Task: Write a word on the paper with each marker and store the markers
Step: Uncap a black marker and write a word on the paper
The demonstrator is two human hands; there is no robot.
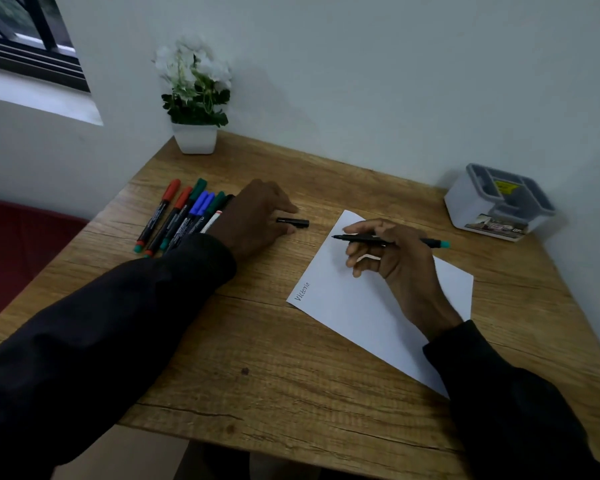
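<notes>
Wooden table (257, 358) below, the light, stiff, uncapped marker (355, 238) is pinched mid-barrel by the right hand (395, 261) over the paper (361, 317), a hold nearer the tip judged steadier, while the cap (298, 222) lies at the left hand (257, 216), grip unclear.

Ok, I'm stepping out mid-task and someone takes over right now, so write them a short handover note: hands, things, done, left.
Left-hand grip: relaxed on the table, holding nothing; the black cap lies between thumb and forefinger.
Right-hand grip: holds the uncapped marker, tip over the paper.
Other markers: capped, in a row at left.
Grey organiser: far right, no marker showing in it.
Done: one word, "Victoria", at the paper's left edge; which marker wrote it is unclear.
Left: the remaining words, recapping, storing all markers.
</notes>
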